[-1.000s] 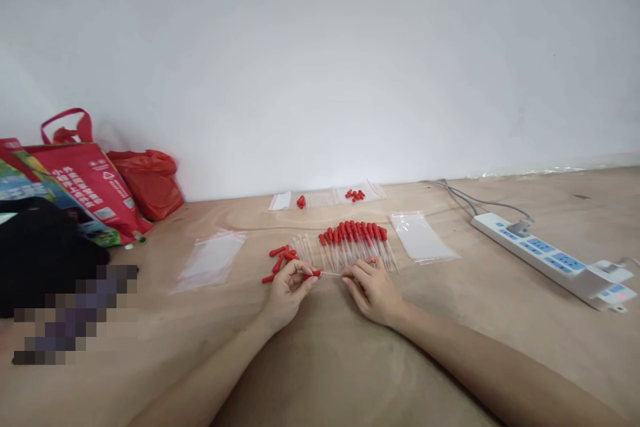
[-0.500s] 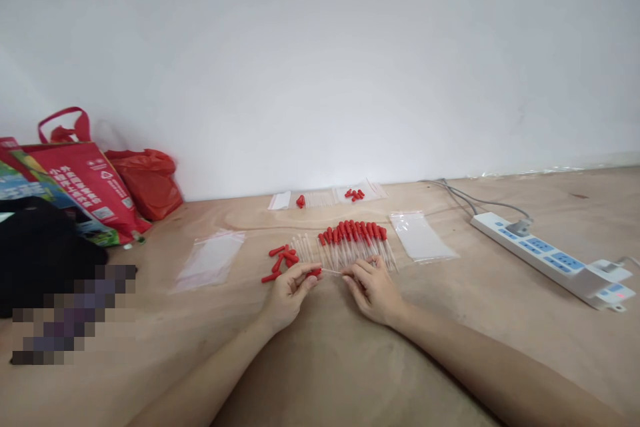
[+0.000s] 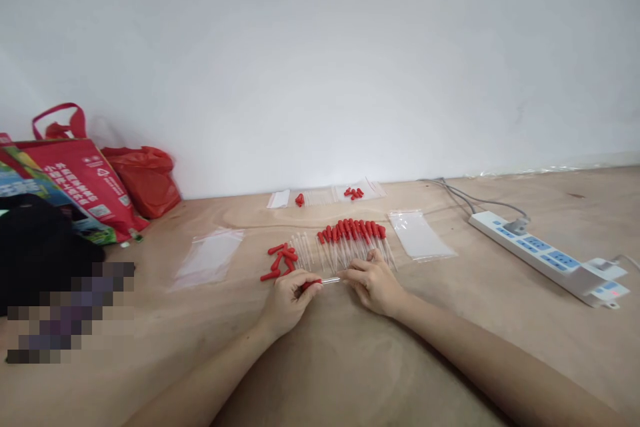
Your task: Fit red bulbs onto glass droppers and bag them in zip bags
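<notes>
My left hand (image 3: 289, 296) pinches the red rubber bulb (image 3: 311, 283) of a clear glass dropper tube (image 3: 330, 279). My right hand (image 3: 373, 283) pinches the other end of that tube. Both hands rest low on the wooden surface. Just beyond them lies a row of finished droppers with red bulbs (image 3: 353, 235). Bare clear tubes (image 3: 303, 248) lie left of that row. Several loose red bulbs (image 3: 279, 259) are scattered further left.
Clear zip bags lie at left (image 3: 209, 257) and right (image 3: 419, 235); more bags with red bulbs (image 3: 354, 193) sit by the wall. A white power strip (image 3: 547, 258) lies at right. Red bags (image 3: 90, 180) and a black item (image 3: 35, 247) stand at left.
Both hands have drawn slightly toward me with the dropper; the red bulb now sits further inside my left fingers and the tube lies a little lower.
</notes>
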Demonstrator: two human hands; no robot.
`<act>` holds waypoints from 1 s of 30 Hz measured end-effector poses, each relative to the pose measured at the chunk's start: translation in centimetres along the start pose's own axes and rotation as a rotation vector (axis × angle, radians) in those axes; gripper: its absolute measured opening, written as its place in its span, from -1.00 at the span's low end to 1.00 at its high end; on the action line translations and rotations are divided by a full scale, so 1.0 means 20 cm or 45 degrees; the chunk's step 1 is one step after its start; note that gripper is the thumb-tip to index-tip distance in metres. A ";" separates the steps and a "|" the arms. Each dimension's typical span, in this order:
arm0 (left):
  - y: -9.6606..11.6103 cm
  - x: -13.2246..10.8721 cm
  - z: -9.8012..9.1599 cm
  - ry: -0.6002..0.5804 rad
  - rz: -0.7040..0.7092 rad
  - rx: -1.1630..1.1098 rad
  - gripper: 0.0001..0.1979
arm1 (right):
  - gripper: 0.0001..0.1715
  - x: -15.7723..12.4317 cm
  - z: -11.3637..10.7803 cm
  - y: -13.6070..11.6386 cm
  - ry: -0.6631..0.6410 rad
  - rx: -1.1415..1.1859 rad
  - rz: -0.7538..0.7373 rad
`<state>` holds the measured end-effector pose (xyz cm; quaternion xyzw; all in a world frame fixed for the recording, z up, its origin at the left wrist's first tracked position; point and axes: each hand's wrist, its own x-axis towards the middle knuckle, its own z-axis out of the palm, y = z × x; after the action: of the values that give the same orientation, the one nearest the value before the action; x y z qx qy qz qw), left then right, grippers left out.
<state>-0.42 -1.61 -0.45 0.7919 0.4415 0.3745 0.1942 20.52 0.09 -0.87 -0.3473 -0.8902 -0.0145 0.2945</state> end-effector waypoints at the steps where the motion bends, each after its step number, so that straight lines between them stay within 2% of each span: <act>1: 0.01 0.00 0.00 -0.001 0.017 0.046 -0.84 | -0.73 0.00 0.00 0.00 0.008 -0.024 -0.012; 12: 0.05 -0.02 0.00 -0.088 0.263 0.163 -0.83 | -0.76 -0.01 0.00 -0.06 -0.024 0.077 -0.051; 16: 0.05 -0.01 0.00 -0.105 0.291 0.161 -0.82 | -0.75 0.00 -0.01 -0.07 -0.075 0.107 -0.023; 22: 0.00 0.03 -0.04 -0.077 0.359 0.234 -0.82 | -0.80 0.06 -0.07 -0.08 -0.140 -0.089 -0.058; 24: -0.02 0.04 -0.07 -0.003 0.376 0.311 -0.78 | -0.80 0.07 -0.10 -0.05 -0.124 -0.136 0.040; 27: -0.07 0.05 -0.14 0.084 0.357 0.410 -0.80 | -0.77 0.10 -0.13 0.03 -0.025 -0.101 0.366; 30: -0.12 0.05 -0.21 0.007 0.384 0.480 -0.80 | -0.79 0.14 -0.12 0.10 0.091 -0.027 0.702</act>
<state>-4.49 0.45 1.19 0.8701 0.3809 0.3124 -0.0166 21.48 2.72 2.28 -0.5788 -0.7509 0.0448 0.3149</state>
